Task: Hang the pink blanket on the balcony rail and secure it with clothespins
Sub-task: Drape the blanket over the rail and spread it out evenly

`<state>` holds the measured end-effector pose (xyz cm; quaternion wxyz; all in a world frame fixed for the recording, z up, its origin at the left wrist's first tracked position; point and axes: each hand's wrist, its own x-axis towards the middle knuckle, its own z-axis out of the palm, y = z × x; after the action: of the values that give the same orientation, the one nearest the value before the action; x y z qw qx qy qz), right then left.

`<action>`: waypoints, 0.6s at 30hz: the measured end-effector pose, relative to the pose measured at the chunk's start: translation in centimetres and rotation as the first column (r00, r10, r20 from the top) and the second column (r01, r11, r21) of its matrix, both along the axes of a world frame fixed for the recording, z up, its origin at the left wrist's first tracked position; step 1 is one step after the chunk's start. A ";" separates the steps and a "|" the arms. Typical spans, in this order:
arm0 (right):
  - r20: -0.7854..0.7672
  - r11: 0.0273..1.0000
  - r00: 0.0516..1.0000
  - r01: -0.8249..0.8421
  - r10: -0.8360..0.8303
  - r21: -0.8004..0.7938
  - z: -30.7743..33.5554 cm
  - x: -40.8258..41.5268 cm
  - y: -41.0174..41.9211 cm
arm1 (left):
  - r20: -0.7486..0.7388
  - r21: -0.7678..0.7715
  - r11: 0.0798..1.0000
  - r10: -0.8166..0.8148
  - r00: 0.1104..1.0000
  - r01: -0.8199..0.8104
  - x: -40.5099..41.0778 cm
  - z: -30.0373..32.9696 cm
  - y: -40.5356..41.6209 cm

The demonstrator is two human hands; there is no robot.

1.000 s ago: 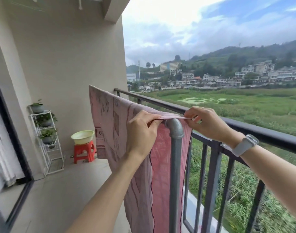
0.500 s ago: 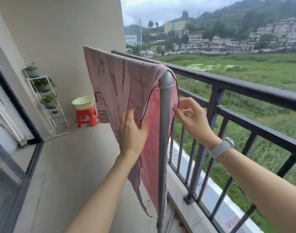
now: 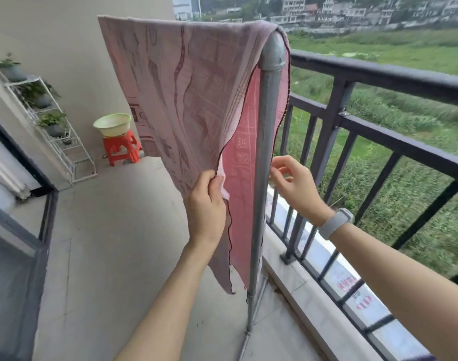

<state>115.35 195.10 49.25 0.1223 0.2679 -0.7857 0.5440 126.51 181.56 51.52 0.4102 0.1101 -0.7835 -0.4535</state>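
Observation:
The pink blanket (image 3: 186, 82) hangs draped over a grey metal pipe rail, whose upright post (image 3: 264, 162) stands just inside the dark balcony railing (image 3: 379, 74). My left hand (image 3: 207, 207) pinches the near layer's dark-trimmed edge about halfway down. Just right of the post, my right hand (image 3: 293, 186) has its fingers curled at the far layer's edge; whether it grips the cloth I cannot tell. No clothespins are in view.
A red plastic stool (image 3: 121, 149) carrying a pale green basin (image 3: 113, 124) stands by the far wall. A white wire plant rack (image 3: 53, 121) with potted plants is at the left. A glass sliding door (image 3: 11, 238) runs along the left side.
Both hands have slid down from the top of the rail along the blanket's edges to about mid-height. My view has tilted downward.

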 end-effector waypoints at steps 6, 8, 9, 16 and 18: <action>0.032 1.000 0.999 0.004 -0.003 -0.030 -0.6 0.7 0.1 | 0.001 -0.114 0.971 -0.212 0.977 0.211 1.6 -1.0 2.9; 0.038 1.000 0.999 0.009 -0.008 -0.029 -1.2 0.9 0.2 | 0.039 -0.026 0.986 -0.164 0.986 0.165 1.3 -2.0 3.0; 0.029 1.000 1.000 0.011 -0.010 -0.027 -1.4 1.0 0.3 | 0.063 0.017 0.991 -0.131 0.989 0.131 1.0 -2.6 2.9; 0.077 0.997 0.997 -0.020 0.014 0.073 -3.4 0.4 0.8 | 0.374 -0.045 0.999 -0.001 0.927 0.019 -1.6 -6.8 2.8; 0.089 0.996 0.996 -0.020 0.011 0.092 -4.1 0.3 1.1 | 0.413 -0.057 0.997 0.067 0.908 -0.048 -2.4 -7.5 2.7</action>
<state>115.65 196.16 45.14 0.0705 0.2550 -0.8127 0.5191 124.15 184.24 44.01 0.2502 0.2175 -0.8592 -0.3897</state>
